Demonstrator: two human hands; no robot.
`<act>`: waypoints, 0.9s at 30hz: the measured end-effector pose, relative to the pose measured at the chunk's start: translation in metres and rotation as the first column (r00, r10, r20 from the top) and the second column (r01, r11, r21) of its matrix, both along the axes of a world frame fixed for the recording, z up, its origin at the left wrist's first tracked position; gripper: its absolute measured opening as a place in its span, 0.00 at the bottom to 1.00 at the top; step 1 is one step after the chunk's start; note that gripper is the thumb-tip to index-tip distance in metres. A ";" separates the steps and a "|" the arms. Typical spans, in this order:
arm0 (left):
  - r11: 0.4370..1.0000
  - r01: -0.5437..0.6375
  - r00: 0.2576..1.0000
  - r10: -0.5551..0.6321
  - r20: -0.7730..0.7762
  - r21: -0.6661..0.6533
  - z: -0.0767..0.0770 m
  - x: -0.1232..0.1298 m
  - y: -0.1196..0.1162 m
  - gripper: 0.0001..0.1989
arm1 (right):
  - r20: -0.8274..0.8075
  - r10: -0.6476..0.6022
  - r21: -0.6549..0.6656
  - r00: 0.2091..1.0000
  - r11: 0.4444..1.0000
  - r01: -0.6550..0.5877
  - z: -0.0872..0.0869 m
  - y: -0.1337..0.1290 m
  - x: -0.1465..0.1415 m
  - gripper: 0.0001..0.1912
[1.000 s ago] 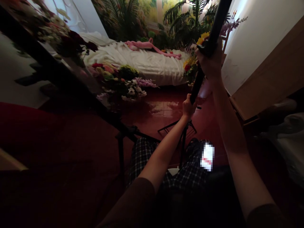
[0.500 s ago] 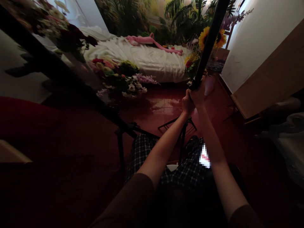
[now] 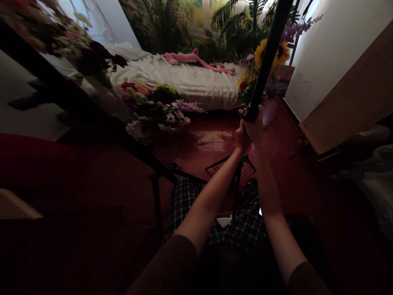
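A black pole [image 3: 267, 61] rises from my two hands to the top of the view, leaning right. My left hand [image 3: 242, 136] is wrapped round its lower part. Just beside and slightly above, my right hand [image 3: 255, 125] grips the pole near a dark collar, its fingers partly hidden by the pole. The hands touch or nearly touch each other. Below them, a black stand with spread legs [image 3: 238, 172] is on the floor between my knees. A glowing screen edge [image 3: 260, 211] shows by my right forearm.
A thick black beam [image 3: 101, 119] slants across the left side. Flowers [image 3: 170, 110] are in front of a bed with a white cover [image 3: 190, 84], where a pink plush toy [image 3: 184, 57] lies. Sunflowers [image 3: 260, 52] are behind the pole. A brown panel [image 3: 346, 98] leans at the right.
My right forearm has shifted slightly left and now covers most of the bright screen on my lap. Both hands keep hold of the pole, a touch lower. The view has moved slightly.
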State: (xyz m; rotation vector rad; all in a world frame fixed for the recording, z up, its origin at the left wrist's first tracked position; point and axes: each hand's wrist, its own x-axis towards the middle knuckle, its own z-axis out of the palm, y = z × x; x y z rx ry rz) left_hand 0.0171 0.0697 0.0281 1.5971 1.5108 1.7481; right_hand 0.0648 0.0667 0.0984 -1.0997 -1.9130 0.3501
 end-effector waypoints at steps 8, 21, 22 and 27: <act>1.000 0.002 1.000 -0.001 -0.024 0.020 0.001 -0.002 -0.004 0.15 | -0.120 -0.173 0.034 0.978 0.983 0.178 -0.008 -0.038 0.004 0.24; 0.997 -0.054 0.998 0.053 0.022 0.055 0.003 0.004 -0.007 0.15 | -0.280 -0.280 -0.095 0.918 0.960 0.264 -0.076 -0.081 0.037 0.20; 0.997 -0.052 0.998 0.051 0.024 0.063 0.003 0.004 -0.007 0.15 | -0.265 -0.311 -0.131 0.913 0.949 0.285 -0.072 -0.077 0.037 0.20; 0.995 -0.051 0.998 0.047 0.041 0.089 0.001 0.005 -0.006 0.15 | -0.251 -0.397 -0.273 0.883 0.904 0.329 -0.060 -0.069 0.040 0.23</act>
